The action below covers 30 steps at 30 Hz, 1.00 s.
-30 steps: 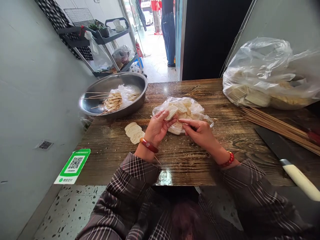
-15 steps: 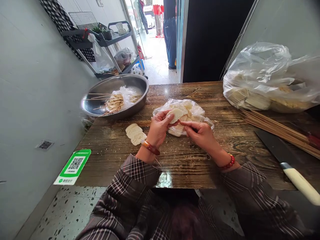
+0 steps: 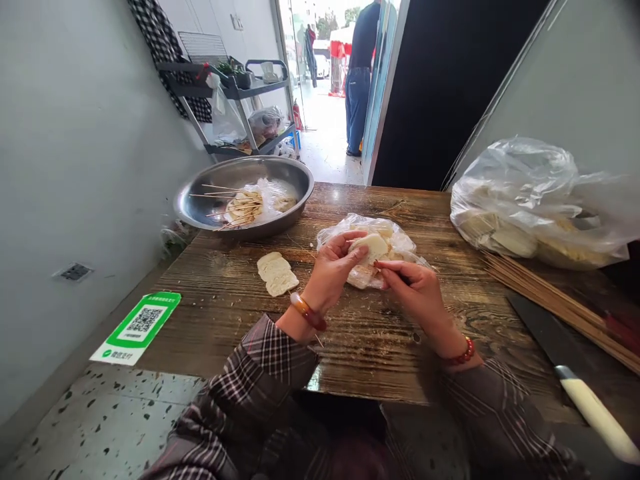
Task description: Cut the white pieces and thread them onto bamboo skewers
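Observation:
My left hand (image 3: 336,267) pinches a pale round slice (image 3: 375,247), perhaps bread or bun, between thumb and fingers. Close to the slice's lower right edge, my right hand (image 3: 413,287) has thumb and index finger pressed together. Whatever is between those fingertips is too small to make out. Beneath both hands lies an open clear plastic bag (image 3: 330,233) with more pale pieces inside. To the left of my left wrist, a few slices (image 3: 277,273) lie in a row on the table, with a thin stick (image 3: 319,341) showing past the wrist.
A steel basin (image 3: 185,210) with skewered slices stands at the back left. On the right are a full plastic bag (image 3: 520,180), a bundle of bamboo skewers (image 3: 545,293) and a knife (image 3: 590,400). A green QR card (image 3: 140,327) lies front left. Someone (image 3: 357,100) stands by the doorway.
The head view has tilted up, so the scene sits lower in the picture. The slice in my left hand has turned slightly; both hands remain close together over the bag.

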Each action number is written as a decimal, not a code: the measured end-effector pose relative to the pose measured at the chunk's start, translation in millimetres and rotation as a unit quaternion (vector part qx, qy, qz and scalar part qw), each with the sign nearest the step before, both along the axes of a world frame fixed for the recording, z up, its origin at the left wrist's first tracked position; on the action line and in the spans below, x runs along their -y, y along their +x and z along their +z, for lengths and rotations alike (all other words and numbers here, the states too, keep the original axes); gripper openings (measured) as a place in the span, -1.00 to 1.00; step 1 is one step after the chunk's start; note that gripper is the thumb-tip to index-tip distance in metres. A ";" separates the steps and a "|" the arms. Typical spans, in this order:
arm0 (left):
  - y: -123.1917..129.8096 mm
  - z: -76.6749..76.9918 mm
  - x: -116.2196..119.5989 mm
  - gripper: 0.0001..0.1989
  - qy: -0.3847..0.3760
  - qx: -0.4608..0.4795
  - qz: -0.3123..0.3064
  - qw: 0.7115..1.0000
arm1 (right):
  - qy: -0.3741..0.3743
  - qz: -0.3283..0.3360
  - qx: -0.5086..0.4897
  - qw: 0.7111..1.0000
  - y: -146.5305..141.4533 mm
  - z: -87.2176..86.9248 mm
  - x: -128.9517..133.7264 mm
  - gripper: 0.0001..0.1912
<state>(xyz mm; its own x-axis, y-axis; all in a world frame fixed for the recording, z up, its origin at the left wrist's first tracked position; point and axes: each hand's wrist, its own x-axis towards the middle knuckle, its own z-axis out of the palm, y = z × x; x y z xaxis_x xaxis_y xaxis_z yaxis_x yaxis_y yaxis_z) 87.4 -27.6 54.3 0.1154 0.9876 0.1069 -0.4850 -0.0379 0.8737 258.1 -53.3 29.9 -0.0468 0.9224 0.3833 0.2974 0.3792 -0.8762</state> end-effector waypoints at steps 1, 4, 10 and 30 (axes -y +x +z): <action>-1.0 2.8 1.3 -0.57 -0.003 0.014 -0.014 1.000 | 0.003 -0.001 0.000 1.000 0.8 1.0 0.8 -0.78; -3.8 7.5 2.9 -0.58 -0.017 0.057 -0.055 0.997 | 0.007 0.001 0.003 1.000 2.5 2.7 2.5 -0.79; -2.7 3.5 1.8 -0.63 -0.007 0.071 -0.083 0.994 | -0.007 0.012 0.002 1.000 6.6 -1.2 2.8 -0.81; 4.0 6.3 15.4 -0.65 0.093 -0.103 0.002 0.990 | 0.062 -0.018 0.038 0.997 15.9 -6.2 3.3 -0.89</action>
